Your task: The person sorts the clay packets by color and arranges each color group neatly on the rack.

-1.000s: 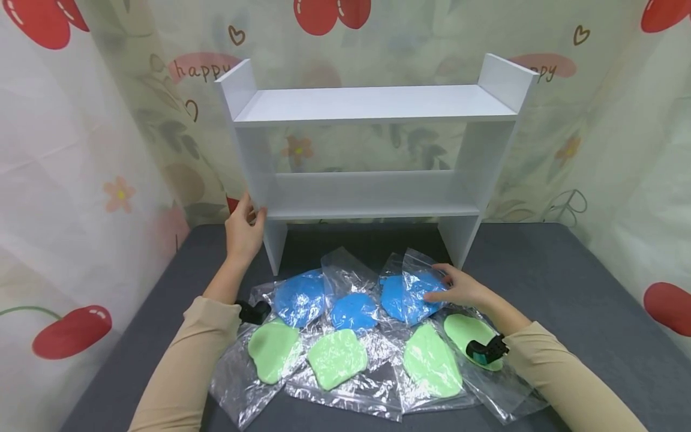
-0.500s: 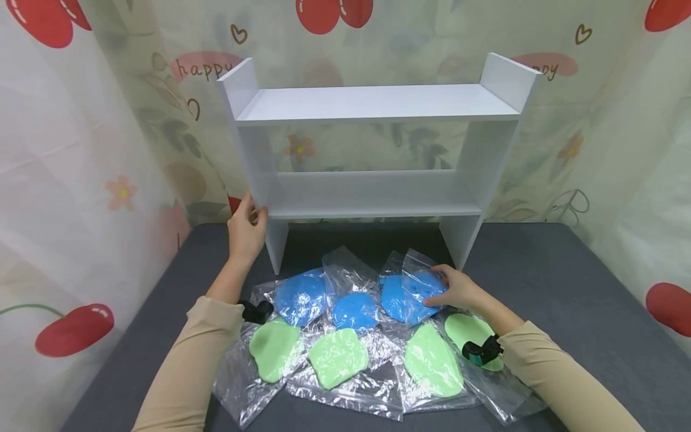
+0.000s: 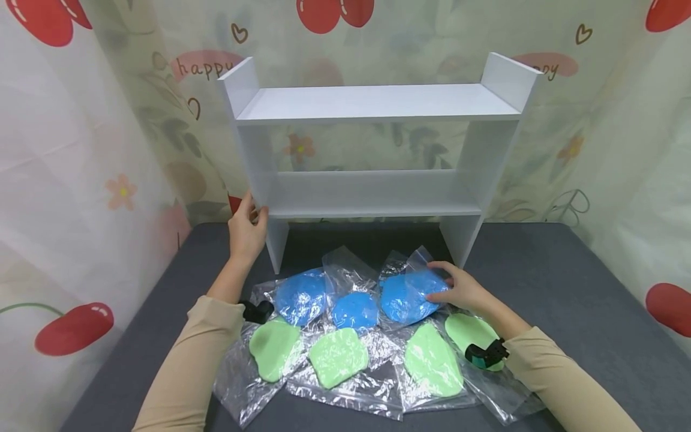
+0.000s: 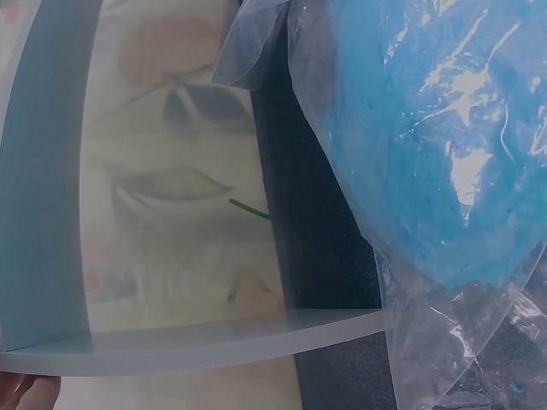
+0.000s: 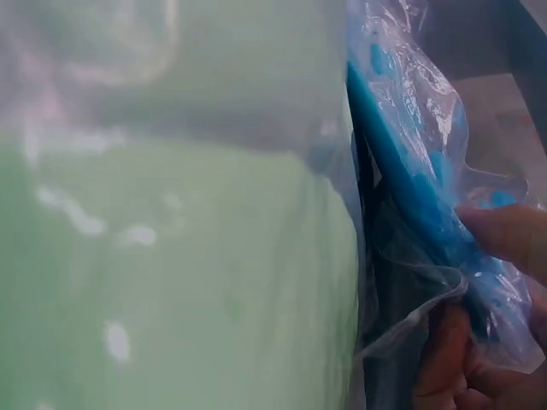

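My right hand (image 3: 468,292) pinches the edge of a clear zip bag with a flat blue lump (image 3: 412,294) inside, at the right of the back row. In the right wrist view the thumb lies on one face of this blue bag (image 5: 419,179) and the bent fingers on the other. My left hand (image 3: 247,233) holds the left side panel of the white shelf unit (image 3: 372,210) at middle-board height. Only its fingertips (image 4: 30,393) show in the left wrist view, outside the panel. Two more bagged blue lumps, left (image 3: 300,298) and middle (image 3: 354,311), lie alongside.
In front lie several clear bags with pale green lumps (image 3: 338,359), overlapping the blue ones. The shelf unit stands at the back of the dark table (image 3: 561,288), and patterned cloth (image 3: 135,120) hangs around it. A thin cord (image 3: 572,207) is at the back right.
The right-hand blue bag has turned in my right hand: its top corner has moved right and more of the blue face shows. My left hand and the shelf unit keep their place.
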`<state>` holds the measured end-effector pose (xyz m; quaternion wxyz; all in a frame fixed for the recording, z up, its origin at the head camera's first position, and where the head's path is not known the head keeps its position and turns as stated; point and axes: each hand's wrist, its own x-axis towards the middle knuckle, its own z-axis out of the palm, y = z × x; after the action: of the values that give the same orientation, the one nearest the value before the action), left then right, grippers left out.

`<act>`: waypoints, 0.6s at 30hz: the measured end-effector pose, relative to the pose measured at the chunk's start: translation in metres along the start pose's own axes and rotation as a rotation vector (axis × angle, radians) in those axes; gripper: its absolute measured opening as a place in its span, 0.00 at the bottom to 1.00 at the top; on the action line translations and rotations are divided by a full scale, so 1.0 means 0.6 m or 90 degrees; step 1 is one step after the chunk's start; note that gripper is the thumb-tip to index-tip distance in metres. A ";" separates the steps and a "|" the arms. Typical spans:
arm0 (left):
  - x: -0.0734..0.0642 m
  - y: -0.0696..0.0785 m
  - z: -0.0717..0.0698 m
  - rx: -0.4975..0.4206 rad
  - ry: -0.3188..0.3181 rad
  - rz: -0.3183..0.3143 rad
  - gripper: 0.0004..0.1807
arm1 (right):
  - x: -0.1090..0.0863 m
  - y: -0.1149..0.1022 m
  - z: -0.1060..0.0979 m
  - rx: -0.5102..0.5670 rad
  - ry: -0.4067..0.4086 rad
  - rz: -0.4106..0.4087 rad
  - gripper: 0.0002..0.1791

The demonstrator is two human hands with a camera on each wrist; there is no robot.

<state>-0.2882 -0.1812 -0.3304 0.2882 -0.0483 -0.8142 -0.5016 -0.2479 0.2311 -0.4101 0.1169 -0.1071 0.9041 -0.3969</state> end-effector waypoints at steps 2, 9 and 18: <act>0.000 0.000 0.000 -0.001 0.000 0.002 0.28 | -0.003 0.000 -0.002 0.013 -0.006 -0.032 0.41; -0.001 0.001 0.000 0.002 -0.006 -0.003 0.28 | -0.011 -0.009 -0.009 0.014 -0.010 -0.126 0.34; -0.002 0.000 0.000 0.002 -0.006 0.011 0.29 | -0.027 -0.033 -0.012 0.083 -0.050 -0.115 0.30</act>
<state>-0.2871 -0.1810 -0.3314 0.2886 -0.0575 -0.8160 -0.4976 -0.2325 0.2273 -0.3886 0.1225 -0.1961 0.8577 -0.4592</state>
